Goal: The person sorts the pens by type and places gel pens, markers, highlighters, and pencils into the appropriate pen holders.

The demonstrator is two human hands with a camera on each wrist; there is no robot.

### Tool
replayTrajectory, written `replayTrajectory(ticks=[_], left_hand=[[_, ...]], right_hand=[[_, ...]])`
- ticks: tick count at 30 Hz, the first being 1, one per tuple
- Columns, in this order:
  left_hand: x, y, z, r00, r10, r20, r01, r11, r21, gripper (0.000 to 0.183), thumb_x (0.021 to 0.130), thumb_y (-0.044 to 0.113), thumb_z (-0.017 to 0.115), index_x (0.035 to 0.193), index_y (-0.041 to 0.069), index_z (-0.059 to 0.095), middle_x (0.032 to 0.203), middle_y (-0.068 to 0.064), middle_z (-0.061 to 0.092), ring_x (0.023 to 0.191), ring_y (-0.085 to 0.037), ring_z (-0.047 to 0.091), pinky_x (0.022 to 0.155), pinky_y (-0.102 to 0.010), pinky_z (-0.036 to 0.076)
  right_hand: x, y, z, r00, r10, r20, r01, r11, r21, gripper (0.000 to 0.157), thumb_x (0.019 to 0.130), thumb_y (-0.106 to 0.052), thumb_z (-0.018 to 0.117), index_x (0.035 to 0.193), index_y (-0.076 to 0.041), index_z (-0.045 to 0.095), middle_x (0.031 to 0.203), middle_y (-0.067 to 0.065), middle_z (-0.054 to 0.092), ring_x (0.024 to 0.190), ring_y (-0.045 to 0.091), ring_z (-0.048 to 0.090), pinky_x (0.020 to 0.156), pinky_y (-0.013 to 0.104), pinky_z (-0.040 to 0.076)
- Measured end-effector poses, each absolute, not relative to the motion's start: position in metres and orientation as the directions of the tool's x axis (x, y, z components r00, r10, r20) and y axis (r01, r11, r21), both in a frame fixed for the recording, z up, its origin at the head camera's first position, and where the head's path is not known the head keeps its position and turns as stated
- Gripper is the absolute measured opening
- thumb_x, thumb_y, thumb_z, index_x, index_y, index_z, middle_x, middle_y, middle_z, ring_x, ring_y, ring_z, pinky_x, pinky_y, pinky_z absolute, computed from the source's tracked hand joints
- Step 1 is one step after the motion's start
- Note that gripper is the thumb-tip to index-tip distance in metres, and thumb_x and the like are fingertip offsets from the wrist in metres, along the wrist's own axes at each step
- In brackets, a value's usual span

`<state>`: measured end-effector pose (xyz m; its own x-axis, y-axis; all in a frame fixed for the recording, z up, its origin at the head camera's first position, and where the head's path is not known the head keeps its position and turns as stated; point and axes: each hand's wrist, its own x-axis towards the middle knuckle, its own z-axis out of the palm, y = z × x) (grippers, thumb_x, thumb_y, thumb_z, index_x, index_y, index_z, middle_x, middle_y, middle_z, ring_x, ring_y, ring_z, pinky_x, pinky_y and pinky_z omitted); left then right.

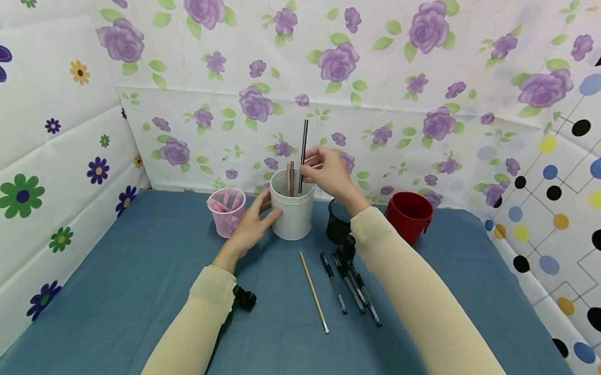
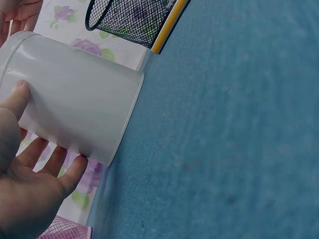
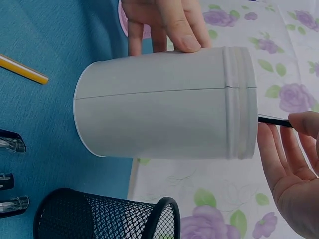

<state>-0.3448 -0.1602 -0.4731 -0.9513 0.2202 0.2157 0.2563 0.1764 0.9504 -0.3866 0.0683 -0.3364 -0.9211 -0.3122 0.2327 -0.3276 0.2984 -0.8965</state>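
Woven blue cloth covers the table (image 1: 135,315). Nearest its front edge, just right of centre, lies a thin yellowish pencil (image 1: 313,292), its pale tip turned toward that edge; to its right are a loose pen (image 1: 329,273) and a small heap of pens (image 1: 349,283) with clear barrels and black ends. Farther back stand a pink mesh basket (image 1: 227,223) with pink pieces in it, a smooth white pot (image 1: 292,218) with a ridged rim and one seam down its wall, a round black wire-mesh cup (image 1: 335,229), and a glossy red bucket (image 1: 406,218) toward the far right corner.

The left hand (image 1: 251,223) holds the white pot by its left side, thumb on the near face, fingers spread behind. Over the pot's mouth, the right hand (image 1: 332,173) pinches a slim dark stick (image 1: 305,138) between thumb and fingers; it stands nearly upright, lower part inside the rim, top well above the grip. Just left of it, brown and reddish sticks (image 1: 291,178) rise from the same pot.

The pot stands upright near the far edge, a strip of cloth between it and the black cup; wider cloth runs to the left and right edges, and a flowered sheet (image 1: 286,73) rises close behind
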Motion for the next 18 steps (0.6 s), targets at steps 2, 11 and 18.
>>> replayTrajectory(ticks=[2, 11, 18], left_hand=[[-0.3444, -0.1604, -0.4730, -0.951, 0.220, 0.217, 0.258, 0.178, 0.950, 0.075, 0.110, 0.032, 0.062, 0.171, 0.021, 0.021, 0.172, -0.012, 0.030, 0.158, -0.037, 0.029, 0.124, -0.061, 0.032], [-0.3445, -0.1598, -0.4727, -0.951, 0.219, 0.216, 0.257, 0.182, 0.949, 0.075, 0.110, 0.033, 0.062, 0.171, 0.021, 0.021, 0.173, -0.011, 0.030, 0.159, -0.036, 0.029, 0.124, -0.061, 0.032], [-0.3450, -0.1606, -0.4739, -0.952, 0.216, 0.218, 0.257, 0.173, 0.951, 0.075, 0.110, 0.032, 0.062, 0.172, 0.021, 0.020, 0.173, -0.012, 0.029, 0.159, -0.037, 0.028, 0.125, -0.061, 0.031]], right_hand=[[-0.3873, 0.0679, -0.3378, -0.922, -0.315, 0.227, -0.324, 0.299, -0.898, 0.029, 0.103, -0.008, 0.070, 0.131, -0.001, 0.062, 0.116, 0.018, 0.068, 0.104, 0.036, 0.073, 0.090, 0.045, 0.064], [-0.3879, 0.0682, -0.3412, -0.924, -0.316, 0.216, -0.315, 0.307, -0.898, 0.028, 0.103, -0.008, 0.069, 0.130, -0.001, 0.063, 0.116, 0.019, 0.070, 0.103, 0.037, 0.074, 0.091, 0.046, 0.063], [-0.3847, 0.0746, -0.3385, -0.916, -0.327, 0.231, -0.329, 0.287, -0.900, 0.028, 0.104, -0.008, 0.067, 0.130, 0.001, 0.064, 0.115, 0.020, 0.070, 0.104, 0.038, 0.073, 0.092, 0.047, 0.063]])
